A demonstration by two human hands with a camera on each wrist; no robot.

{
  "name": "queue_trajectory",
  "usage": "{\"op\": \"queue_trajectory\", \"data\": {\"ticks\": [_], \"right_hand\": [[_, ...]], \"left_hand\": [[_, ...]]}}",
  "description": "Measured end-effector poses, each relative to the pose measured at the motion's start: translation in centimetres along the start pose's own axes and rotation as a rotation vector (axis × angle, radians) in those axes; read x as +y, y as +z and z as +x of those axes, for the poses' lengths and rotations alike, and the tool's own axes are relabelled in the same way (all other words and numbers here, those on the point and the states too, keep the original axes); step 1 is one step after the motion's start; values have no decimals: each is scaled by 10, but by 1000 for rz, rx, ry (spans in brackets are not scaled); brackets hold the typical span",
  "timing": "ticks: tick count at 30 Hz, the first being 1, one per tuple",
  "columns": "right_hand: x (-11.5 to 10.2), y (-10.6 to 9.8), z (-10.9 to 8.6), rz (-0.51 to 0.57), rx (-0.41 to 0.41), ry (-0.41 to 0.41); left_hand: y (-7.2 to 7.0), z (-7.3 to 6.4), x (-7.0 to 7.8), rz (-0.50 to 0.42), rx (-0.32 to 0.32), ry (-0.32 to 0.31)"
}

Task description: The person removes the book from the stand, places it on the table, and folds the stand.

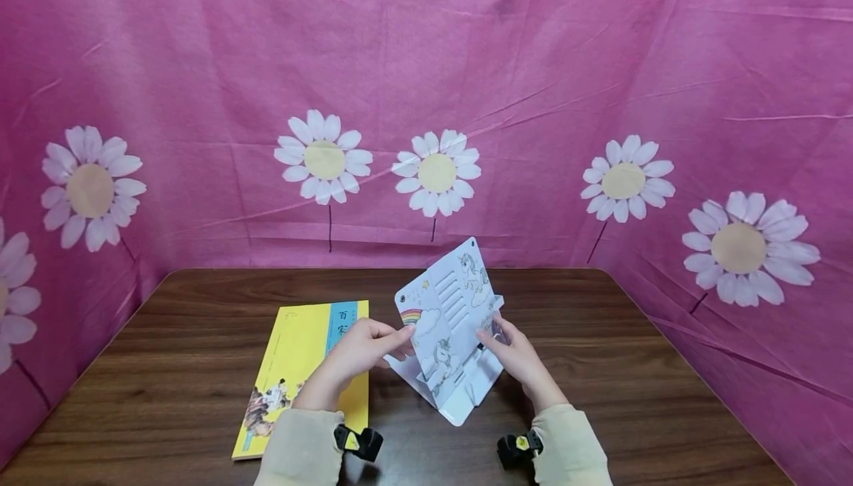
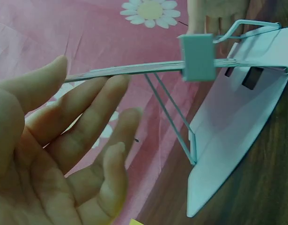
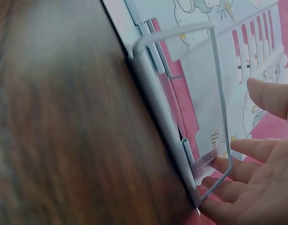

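A white metal book stand [image 1: 453,308] printed with unicorns, a rainbow and clouds stands tilted on the table, its slotted panel raised above a base plate [image 2: 242,122]. My left hand [image 1: 365,349] pinches the panel's left edge, thumb on one face and fingers on the other. At the right edge my right hand [image 1: 518,356] holds the stand, its thumb over the printed face and its fingers by the side. In the right wrist view, a bent wire arm [image 3: 221,93] crosses in front of that hand's fingertips. Thin wire struts [image 2: 169,117] run between panel and base.
A yellow book [image 1: 300,338] with a blue strip lies flat on the wooden table [image 1: 200,353], left of the stand and partly under my left forearm. A pink cloth [image 1: 426,41] with daisies hangs behind and along both sides.
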State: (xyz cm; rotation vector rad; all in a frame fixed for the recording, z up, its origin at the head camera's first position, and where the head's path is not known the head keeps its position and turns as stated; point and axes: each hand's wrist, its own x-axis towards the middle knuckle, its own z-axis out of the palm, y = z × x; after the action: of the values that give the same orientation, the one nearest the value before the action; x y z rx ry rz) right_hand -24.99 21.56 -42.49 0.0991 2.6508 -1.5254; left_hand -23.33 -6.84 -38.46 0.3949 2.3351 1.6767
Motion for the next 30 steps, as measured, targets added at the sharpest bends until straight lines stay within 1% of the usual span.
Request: {"op": "queue_trajectory", "data": {"ticks": [7,9,11,14,16,19,21,25,27,30], "right_hand": [[2,2,1,9,-10,-8],[2,1,0,5,-9,-12],[1,0,-1,-11,-13,-14],[-2,-5,-4,-39,-36,-11],[-5,-8,-7,-60,-49,-8],[-10,-13,-10,-122,-39,-2],[-13,-15,-11,-199,-13,3],[-15,-18,-14,-355,39,41],[-15,-18,-15,-389,51,62],[-15,-18,-17,-407,65,75]], "left_hand": [[-1,-4,7,53,-95,18],[0,-4,8,67,-105,18],[0,-4,8,78,-102,24],[0,-4,10,90,-75,43],[0,-4,12,90,-49,67],[-1,-5,14,67,5,87],[-1,-6,15,40,49,90],[-1,-5,16,-38,116,73],[0,-4,17,-76,142,75],[0,-4,18,-137,183,96]]}}
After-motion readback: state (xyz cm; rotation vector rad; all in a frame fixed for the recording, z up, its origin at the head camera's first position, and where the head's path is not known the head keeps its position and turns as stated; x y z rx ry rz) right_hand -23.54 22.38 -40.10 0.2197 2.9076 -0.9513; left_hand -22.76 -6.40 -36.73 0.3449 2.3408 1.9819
